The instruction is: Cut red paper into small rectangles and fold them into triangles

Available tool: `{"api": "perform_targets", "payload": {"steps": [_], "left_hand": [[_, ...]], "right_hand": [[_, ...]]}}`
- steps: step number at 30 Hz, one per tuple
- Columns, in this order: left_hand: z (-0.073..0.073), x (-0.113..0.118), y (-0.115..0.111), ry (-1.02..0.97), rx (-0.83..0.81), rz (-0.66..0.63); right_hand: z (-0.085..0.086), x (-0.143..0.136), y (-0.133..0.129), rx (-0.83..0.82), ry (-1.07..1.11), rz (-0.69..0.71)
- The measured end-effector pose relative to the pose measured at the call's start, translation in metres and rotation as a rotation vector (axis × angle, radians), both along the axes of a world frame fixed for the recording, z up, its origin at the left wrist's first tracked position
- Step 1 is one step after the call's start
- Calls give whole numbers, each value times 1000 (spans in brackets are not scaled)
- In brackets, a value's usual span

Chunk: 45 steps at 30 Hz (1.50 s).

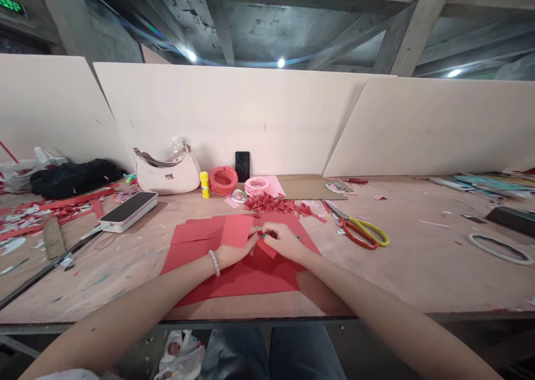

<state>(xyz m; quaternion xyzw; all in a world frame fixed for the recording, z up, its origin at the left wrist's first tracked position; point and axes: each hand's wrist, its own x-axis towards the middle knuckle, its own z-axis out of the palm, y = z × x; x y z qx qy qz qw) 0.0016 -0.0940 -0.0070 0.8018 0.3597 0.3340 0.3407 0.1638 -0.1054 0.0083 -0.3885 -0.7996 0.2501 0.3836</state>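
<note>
My left hand (238,253), with a beaded bracelet at its wrist, is closed on a red paper piece (236,231) that stands up from its fingers. Fingers bent, my right hand (284,239) meets the left fingertips and pinches a smaller folded red paper (266,248). Both hands are over large red sheets (251,278) lying on the table. Just behind them is a heap of small folded red pieces (271,204). Scissors (359,230) with red and yellow handles rest to the right of the sheets.
A white handbag (169,174), yellow glue stick (204,185), red paper ring (223,180), pink ring (257,186) and phone (242,166) stand at the back. A white box-shaped device (129,213) lies left. Tape roll (499,249) lies right. White panels (234,112) rise behind.
</note>
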Motion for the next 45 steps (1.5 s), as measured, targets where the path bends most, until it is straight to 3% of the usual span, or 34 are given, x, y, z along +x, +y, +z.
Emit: {"api": "perform_targets", "payload": {"steps": [15,22,26,38,45], "left_hand": [[1,-3,16,-187,-23,182],[-1,2,-2,-50,-31,53],[2,1,-8,3,17,-25],[8,-4,-5,23,48,27],[6,-4,-2,-11,-59,33]], "right_hand": [[8,21,10,26,44,-195],[8,9,0,63,-37,-62],[6,5,-3,88,-81,-57],[8,10,0,-6,-31,-73],[14,23,2,-212,77,144]]}}
